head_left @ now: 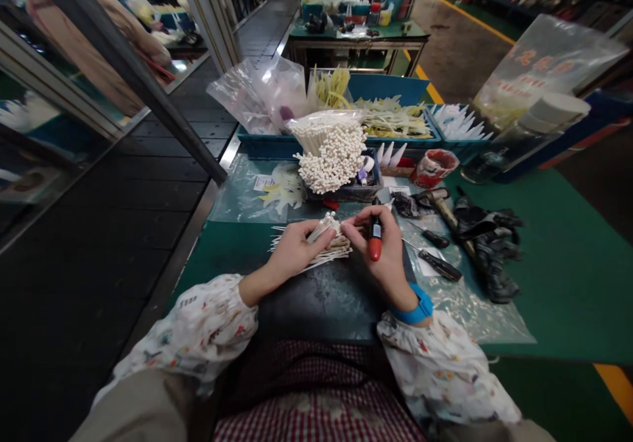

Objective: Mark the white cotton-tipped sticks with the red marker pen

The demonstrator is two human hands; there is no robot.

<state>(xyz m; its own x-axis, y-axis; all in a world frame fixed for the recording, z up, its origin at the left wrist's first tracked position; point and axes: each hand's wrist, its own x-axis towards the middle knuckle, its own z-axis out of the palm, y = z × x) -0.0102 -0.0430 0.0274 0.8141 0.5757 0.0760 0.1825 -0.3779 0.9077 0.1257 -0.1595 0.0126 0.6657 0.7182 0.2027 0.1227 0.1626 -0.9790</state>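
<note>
My left hand is closed around a small bunch of thin white sticks with round tips. More white sticks lie in a loose pile on the dark mat under my hands. My right hand holds a black marker-like tube with a red end, its red end towards me. The right thumb and fingertips are close to the bunch; whether they touch it I cannot tell. Just beyond stands a thick bundle of white round-tipped sticks in clear plastic.
Screwdrivers, a hammer and black crumpled wrappings lie to the right. Behind are blue trays of yellowish leaf-like pieces, white pointed pieces, a red cup and a bottle. A metal post rises left.
</note>
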